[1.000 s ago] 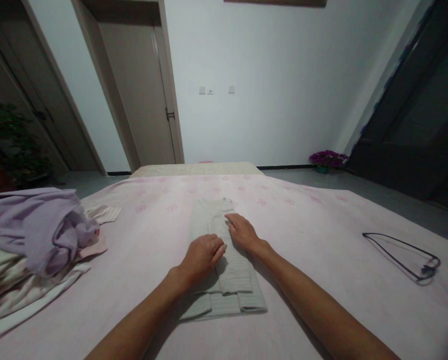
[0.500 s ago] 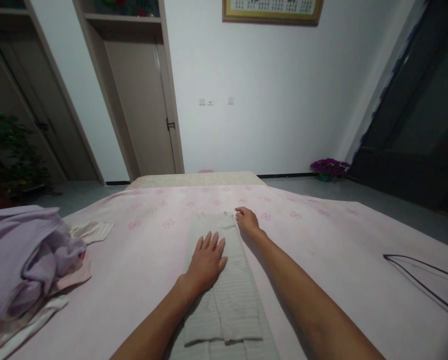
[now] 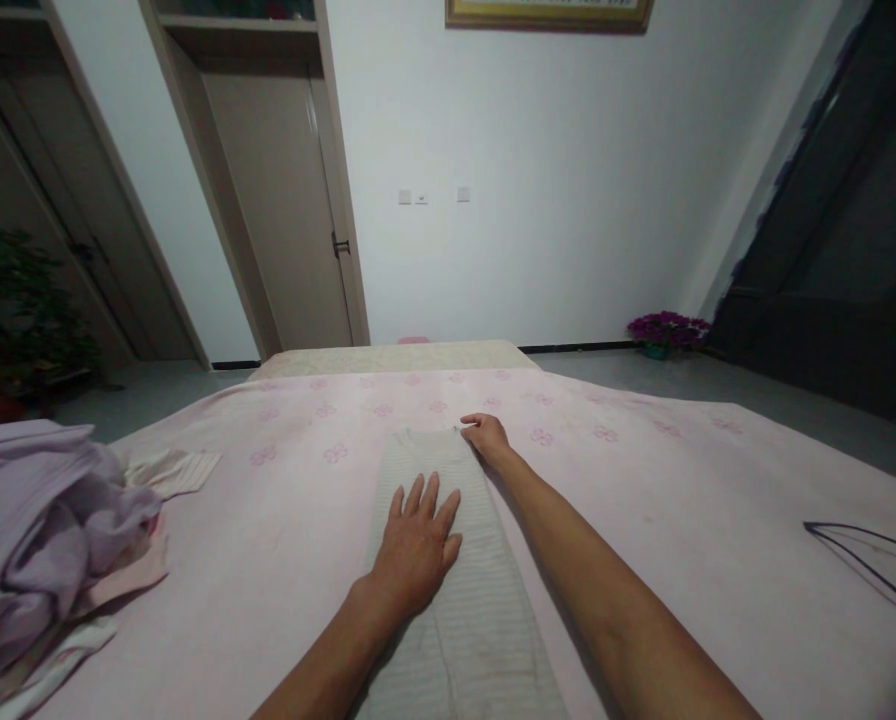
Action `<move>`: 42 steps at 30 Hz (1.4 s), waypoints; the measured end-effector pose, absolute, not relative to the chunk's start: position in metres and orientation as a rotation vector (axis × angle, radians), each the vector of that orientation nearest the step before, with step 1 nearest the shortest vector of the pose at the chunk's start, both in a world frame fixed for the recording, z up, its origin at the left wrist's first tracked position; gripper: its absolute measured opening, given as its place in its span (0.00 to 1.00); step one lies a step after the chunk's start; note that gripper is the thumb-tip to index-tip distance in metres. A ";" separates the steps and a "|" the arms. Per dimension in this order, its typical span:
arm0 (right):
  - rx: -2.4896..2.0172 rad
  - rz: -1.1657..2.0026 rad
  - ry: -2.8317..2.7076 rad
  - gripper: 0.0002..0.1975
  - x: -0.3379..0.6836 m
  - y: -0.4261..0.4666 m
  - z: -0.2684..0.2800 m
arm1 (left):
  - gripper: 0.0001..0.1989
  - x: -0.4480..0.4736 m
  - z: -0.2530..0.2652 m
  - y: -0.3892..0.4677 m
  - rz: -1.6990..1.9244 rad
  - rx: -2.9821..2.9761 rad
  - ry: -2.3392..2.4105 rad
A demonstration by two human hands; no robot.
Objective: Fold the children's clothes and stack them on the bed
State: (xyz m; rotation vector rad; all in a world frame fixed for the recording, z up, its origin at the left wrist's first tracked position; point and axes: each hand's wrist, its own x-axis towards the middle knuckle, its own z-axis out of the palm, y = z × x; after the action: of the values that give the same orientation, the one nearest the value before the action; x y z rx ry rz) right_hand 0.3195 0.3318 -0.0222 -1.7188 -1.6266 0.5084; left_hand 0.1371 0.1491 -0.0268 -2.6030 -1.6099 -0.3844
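A pale grey-green striped top [image 3: 485, 560] lies folded into a long narrow strip, its neckline at the far end. On its upper middle, my left hand [image 3: 418, 550] rests flat, palm down with the fingers spread. My right hand [image 3: 487, 438] is at the far right corner by the neckline, its thumb and forefinger pinched on the fabric edge. The near end of the top runs out of the bottom of the view.
A pink flowered sheet [image 3: 268, 540] covers the surface. On the left is a heap of lilac clothes [image 3: 43, 520] beside a cream striped garment [image 3: 174, 472]. Thin black wire [image 3: 845, 545] lies at the right. Beyond stand a door [image 3: 268, 210] and purple flowers [image 3: 667, 328].
My right hand has moved slightly left onto the neckline corner. My left hand stays flat, fingers a little more spread. The top's folded lower edge has gone from view.
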 end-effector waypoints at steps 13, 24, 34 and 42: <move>-1.602 0.122 -2.155 0.23 0.310 0.294 -0.016 | 0.30 0.136 -0.026 0.144 -0.354 -2.638 -1.664; -1.745 -0.060 -2.416 0.33 0.317 0.287 -0.010 | 0.29 0.134 -0.025 0.143 -0.353 -2.632 -1.631; -1.570 0.197 -2.584 0.34 0.332 0.240 -0.022 | 0.21 0.131 -0.009 0.134 -0.419 -2.972 -0.923; -1.659 0.148 -2.565 0.32 0.329 0.239 -0.020 | 0.25 0.131 0.002 0.103 -0.327 -3.156 -0.742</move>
State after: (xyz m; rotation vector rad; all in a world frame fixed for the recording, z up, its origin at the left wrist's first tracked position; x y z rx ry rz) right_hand 0.3289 0.2391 -0.0195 -1.6588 -2.5647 0.1478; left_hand 0.1314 0.1033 0.0022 -3.1557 -0.7423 -0.3274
